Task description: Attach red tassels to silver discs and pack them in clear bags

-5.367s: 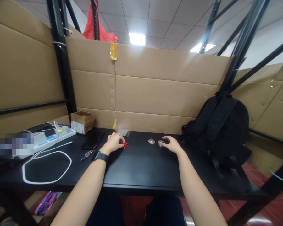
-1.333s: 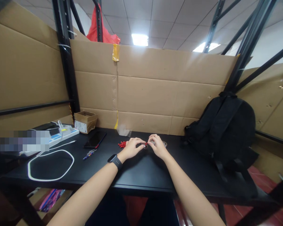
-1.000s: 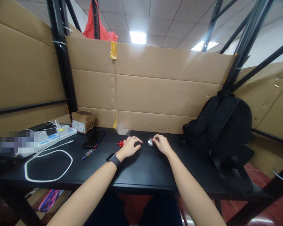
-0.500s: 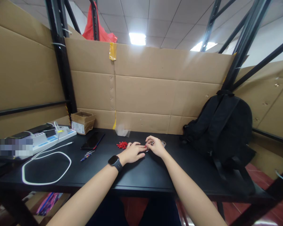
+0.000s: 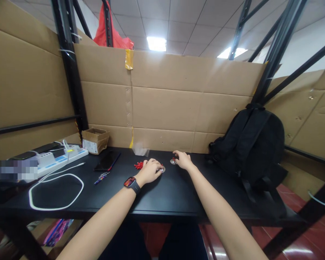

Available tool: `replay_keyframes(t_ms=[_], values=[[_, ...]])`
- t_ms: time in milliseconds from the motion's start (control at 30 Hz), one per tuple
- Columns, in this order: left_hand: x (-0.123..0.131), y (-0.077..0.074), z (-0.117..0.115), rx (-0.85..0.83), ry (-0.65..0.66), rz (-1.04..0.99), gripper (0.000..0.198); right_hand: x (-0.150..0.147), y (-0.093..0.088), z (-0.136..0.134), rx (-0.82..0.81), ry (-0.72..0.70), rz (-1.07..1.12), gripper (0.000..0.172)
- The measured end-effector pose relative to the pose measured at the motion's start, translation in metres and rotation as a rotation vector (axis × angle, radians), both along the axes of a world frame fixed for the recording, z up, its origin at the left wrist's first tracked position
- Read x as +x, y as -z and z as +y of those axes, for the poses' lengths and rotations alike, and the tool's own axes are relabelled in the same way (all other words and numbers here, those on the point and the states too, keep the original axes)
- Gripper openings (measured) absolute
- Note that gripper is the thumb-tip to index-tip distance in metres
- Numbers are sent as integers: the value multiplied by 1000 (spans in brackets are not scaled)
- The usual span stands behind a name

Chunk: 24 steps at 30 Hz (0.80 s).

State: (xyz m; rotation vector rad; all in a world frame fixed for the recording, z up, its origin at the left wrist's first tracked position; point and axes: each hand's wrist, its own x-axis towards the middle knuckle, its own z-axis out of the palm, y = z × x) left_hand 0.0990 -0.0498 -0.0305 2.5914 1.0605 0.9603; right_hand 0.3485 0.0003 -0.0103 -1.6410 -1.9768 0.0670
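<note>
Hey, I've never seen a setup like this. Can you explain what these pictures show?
There is no robot: these are a person's bare left hand and right hand, seen from a camera worn on the head, looking forward and down. The black table holds a phone, a white cable, a power strip, a small cardboard box and a black backpack. Red pieces lie beside the left hand, whose fingers are over a clear disc, perhaps a suction cup. The right hand's fingers are at another clear disc with red on top. Whether either is firmly gripped, I can't tell.
</note>
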Motion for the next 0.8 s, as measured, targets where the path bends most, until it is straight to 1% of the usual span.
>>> replay_keyframes(t_ms=[100, 167, 300, 433, 533, 633, 733, 800], values=[[-1, -1, 1, 11, -30, 18, 21, -7, -2, 1, -55, 23, -76, 34], [-2, -1, 2, 9, -34, 39, 21, -9, -2, 1, -60, 32, -74, 28], [-2, 3, 5, -4, -35, 63, 23, -10, -4, 4, -58, 47, -90, 22], [-2, 8, 7, -24, -43, 110, 41, -16, -10, 5, -85, 51, -146, 22], [-2, 8, 5, -30, -74, 187, 41, -24, -15, 3, -144, 11, -139, 26], [-3, 5, 3, -41, -106, 268, 40, -29, -16, -2, -206, -70, -90, 26], [-5, 4, 3, -67, -120, 322, 44, -29, -14, -7, -230, -136, -31, 25], [-5, 4, 3, -76, -118, 339, 44, -27, -10, -9, -210, -149, 15, 25]])
